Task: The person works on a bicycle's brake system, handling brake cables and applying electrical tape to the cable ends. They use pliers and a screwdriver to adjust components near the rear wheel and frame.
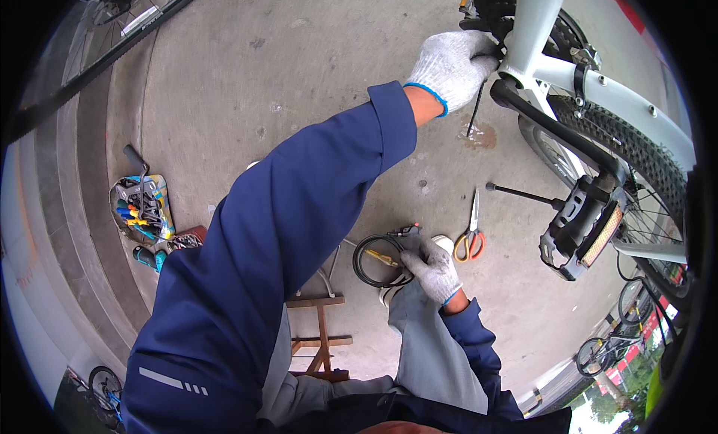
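Note:
My left hand, in a white knit glove with a blue cuff, is closed against the underside of the white bicycle frame, beside the chainring. What its fingers grip is hidden; a thin black rod-like piece hangs below them. My right hand, gloved too, is closed on a coiled black cable near my knee. A yellow piece shows inside the coil. Scissors with orange handles lie on the concrete just beyond the right hand.
The black crank and pedal jut out at the right, near the tyre. A bag of tools lies at the left by the steps. Beneath me is a wooden stool. More bicycles stand behind.

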Available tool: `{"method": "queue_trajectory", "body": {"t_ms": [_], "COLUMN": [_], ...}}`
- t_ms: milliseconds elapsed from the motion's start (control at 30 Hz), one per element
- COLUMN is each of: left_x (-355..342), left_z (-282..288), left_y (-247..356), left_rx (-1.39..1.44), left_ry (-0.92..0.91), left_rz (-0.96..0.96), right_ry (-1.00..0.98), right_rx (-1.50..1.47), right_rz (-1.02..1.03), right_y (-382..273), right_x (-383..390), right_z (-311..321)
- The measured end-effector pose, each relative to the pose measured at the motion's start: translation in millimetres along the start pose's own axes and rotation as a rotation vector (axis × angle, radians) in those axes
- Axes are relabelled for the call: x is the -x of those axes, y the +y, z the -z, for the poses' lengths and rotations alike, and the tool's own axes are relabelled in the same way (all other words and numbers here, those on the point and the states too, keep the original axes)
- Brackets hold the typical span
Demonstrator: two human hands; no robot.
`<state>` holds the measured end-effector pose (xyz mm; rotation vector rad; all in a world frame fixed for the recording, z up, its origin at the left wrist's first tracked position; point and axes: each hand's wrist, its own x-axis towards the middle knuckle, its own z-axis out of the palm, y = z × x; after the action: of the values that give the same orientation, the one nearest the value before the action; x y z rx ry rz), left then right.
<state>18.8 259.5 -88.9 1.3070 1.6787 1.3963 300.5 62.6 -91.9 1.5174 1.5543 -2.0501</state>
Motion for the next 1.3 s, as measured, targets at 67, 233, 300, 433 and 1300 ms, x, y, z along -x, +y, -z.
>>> {"method": "queue_trajectory", "body": {"t_ms": [67, 233, 300, 433, 1300], "left_x": [0, 5, 6, 15, -4], "left_z": [-2, -11, -14, -13, -13], "left_y": [-2, -4, -6, -14, -23], "left_rx": [0.031, -0.009, -0.045, -0.124, -0.183], "left_ry": [0.019, 0.058, 0.033, -0.109, 0.041], "left_rz": [0.012, 0.017, 0.035, 0.090, -0.144], "right_ry": [0.012, 0.013, 0.005, -0.019, -0.036], "right_rx": [0.062, 0.003, -0.012, -0.019, -0.061], "right_rz": [0.014, 0.044, 0.032, -0.001, -0.043], "right_y": [-3, -3, 0, 6, 21], "right_x": [-2, -3, -3, -2, -3], "right_z": [-1, -2, -1, -1, 5]}}
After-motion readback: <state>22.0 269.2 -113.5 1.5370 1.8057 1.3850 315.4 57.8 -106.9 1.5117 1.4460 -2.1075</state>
